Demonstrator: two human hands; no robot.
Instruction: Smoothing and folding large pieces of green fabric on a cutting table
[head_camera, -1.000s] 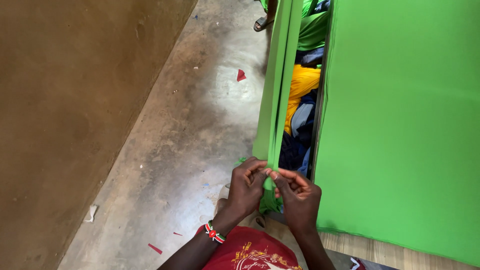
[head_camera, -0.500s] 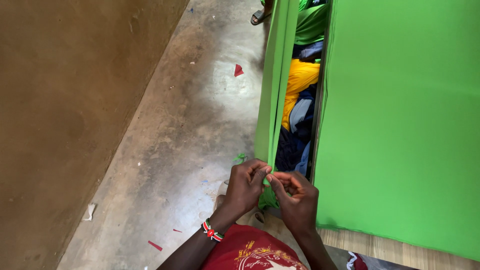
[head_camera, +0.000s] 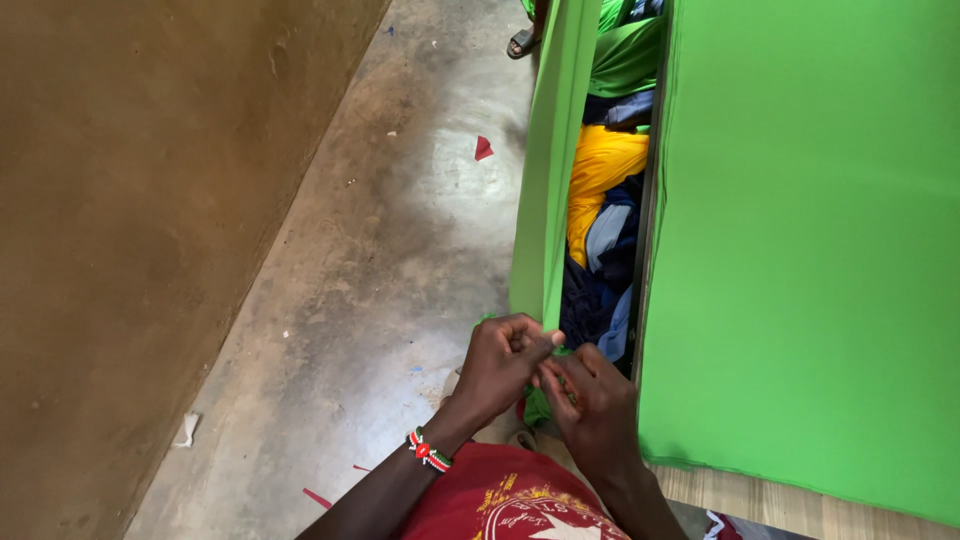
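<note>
Down by the hanging edge of the green cloth (head_camera: 545, 200), the left hand (head_camera: 500, 365) and right hand (head_camera: 595, 405) both pinch its bottom end tight, close together, so it stays straight beside the tabletop (head_camera: 800, 200).

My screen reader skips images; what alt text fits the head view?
Two hands, left hand and right hand, pinch the lower edge of a hanging green cloth strip over a concrete floor. A large green sheet covers the table on the right; folded clothes lie between.
</note>
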